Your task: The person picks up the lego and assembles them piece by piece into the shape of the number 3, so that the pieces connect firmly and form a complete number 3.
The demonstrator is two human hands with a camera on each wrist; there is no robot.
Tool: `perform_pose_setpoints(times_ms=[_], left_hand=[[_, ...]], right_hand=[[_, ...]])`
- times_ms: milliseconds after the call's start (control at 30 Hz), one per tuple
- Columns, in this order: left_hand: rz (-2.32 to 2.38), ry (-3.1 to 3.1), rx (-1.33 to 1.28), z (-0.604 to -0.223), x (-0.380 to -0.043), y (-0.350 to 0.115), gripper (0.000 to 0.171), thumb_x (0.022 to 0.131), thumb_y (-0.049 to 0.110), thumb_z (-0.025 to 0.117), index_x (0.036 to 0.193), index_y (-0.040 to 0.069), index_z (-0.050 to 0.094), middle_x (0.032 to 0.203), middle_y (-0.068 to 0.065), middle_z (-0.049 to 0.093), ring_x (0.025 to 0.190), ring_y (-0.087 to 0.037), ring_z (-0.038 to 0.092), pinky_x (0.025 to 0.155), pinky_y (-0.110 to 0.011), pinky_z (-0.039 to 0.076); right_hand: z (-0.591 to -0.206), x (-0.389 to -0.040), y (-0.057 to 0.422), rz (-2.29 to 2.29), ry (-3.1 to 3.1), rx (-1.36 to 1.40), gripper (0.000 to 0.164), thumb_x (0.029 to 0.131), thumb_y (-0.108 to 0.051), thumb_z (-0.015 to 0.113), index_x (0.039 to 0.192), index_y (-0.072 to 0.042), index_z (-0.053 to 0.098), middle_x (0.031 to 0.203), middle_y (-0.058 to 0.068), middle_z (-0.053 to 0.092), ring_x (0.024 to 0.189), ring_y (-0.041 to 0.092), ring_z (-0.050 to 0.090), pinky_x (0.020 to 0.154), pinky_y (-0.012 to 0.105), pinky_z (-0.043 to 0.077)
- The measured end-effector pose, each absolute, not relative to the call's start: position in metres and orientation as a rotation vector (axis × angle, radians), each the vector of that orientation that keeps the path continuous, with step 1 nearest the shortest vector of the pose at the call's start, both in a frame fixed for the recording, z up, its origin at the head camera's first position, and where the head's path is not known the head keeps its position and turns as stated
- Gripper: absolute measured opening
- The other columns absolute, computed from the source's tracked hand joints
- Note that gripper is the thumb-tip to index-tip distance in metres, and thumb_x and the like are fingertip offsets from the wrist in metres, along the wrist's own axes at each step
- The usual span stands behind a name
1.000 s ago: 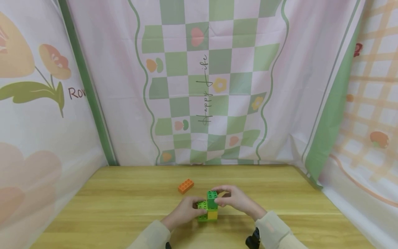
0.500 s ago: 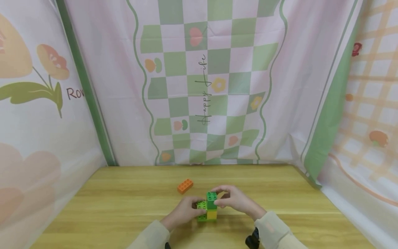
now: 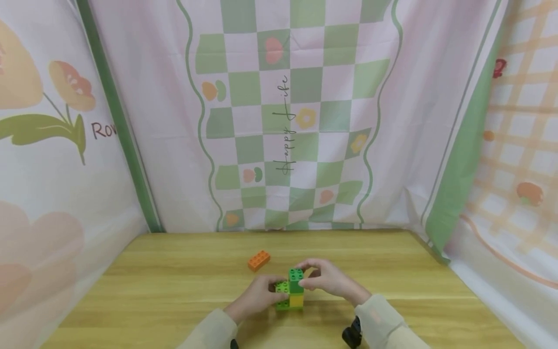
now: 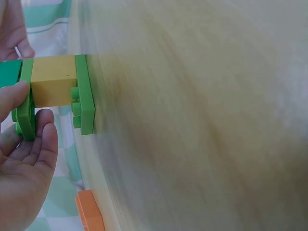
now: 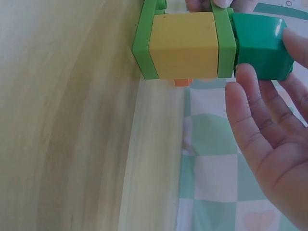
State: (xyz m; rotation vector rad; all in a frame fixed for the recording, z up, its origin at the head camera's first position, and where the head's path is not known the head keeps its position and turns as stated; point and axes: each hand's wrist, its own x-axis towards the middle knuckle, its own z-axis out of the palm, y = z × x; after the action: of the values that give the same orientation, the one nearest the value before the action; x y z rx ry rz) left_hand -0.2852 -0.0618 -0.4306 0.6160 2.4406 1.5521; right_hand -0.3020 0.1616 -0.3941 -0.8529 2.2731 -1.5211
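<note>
A small stack of toy building bricks stands on the table in front of me. At its base lies a light green plate (image 4: 87, 103), with a yellow brick (image 3: 296, 301) on one end. A second light green plate (image 5: 226, 48) tops the yellow brick and juts out to the left. My left hand (image 3: 257, 296) pinches that jutting end between thumb and fingers. Above it, a dark green brick (image 3: 295, 287) sits over the yellow one, a thin dark line showing beneath it in the right wrist view. My right hand (image 3: 329, 278) grips this brick between thumb and fingertips.
An orange brick (image 3: 259, 260) lies studs up on the wooden table (image 3: 174, 276), behind and left of the stack. Patterned cloth (image 3: 261, 145) hangs along the back edge and both sides. A black wrist camera (image 3: 352, 334) sits below the right sleeve.
Both hands keep their hold, and the stack stays in place. Only the head view shifts slightly.
</note>
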Motion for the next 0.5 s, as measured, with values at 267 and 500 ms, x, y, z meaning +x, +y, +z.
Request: perform_pose_setpoints(times_ms=[267, 500], left_hand=[[1.540, 2.454, 0.641, -0.4308, -0.2860, -0.0617, 0.036, 0.082, 0.014, 0.069, 0.116, 0.002, 0.061, 0.088, 0.003, 0.062, 0.078, -0.013, 0.057, 0.067, -0.025, 0.050], [1.533, 2.457, 0.616, -0.4300, -0.2851, -0.0611, 0.038, 0.082, 0.015, 0.070, 0.116, 0.002, 0.061, 0.088, 0.002, 0.062, 0.079, -0.015, 0.057, 0.067, -0.027, 0.050]], right_hand=[[-0.3927, -0.3013, 0.1599, -1.480, 2.318, -0.899, 0.032, 0.087, -0.013, 0.065, 0.114, 0.001, 0.058, 0.102, 0.012, 0.055, 0.082, 0.042, 0.059, 0.068, 0.037, 0.052], [-0.3870, -0.2943, 0.1578, -1.492, 2.331, -0.880, 0.030, 0.087, -0.007, 0.063, 0.114, 0.004, 0.056, 0.103, 0.013, 0.054, 0.080, 0.039, 0.059, 0.067, 0.034, 0.052]])
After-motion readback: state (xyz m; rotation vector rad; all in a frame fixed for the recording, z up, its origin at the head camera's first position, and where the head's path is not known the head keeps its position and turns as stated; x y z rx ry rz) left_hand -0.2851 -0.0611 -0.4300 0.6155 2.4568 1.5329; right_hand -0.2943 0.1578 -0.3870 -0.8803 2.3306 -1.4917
